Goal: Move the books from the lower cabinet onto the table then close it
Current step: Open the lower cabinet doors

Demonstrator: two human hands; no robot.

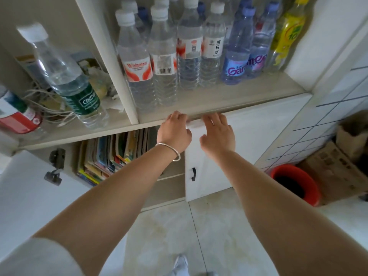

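Several colourful books [115,154] stand upright in the lower cabinet's left compartment, which is open. Its white left door [29,186] is swung out towards me at the left. The right door [239,146], white with a black handle [193,174], stands slightly ajar. My left hand [175,134], with a silver bangle on the wrist, curls its fingers around the top left corner of that right door. My right hand [218,136] lies just beside it with fingers spread on the door's top edge. No table is in view.
Many water bottles [179,56] crowd the shelf directly above the hands, and one bottle [69,76] leans at the left among cords. A red bin [294,184] and cardboard boxes [338,170] stand on the floor to the right. My shoe [180,263] shows below.
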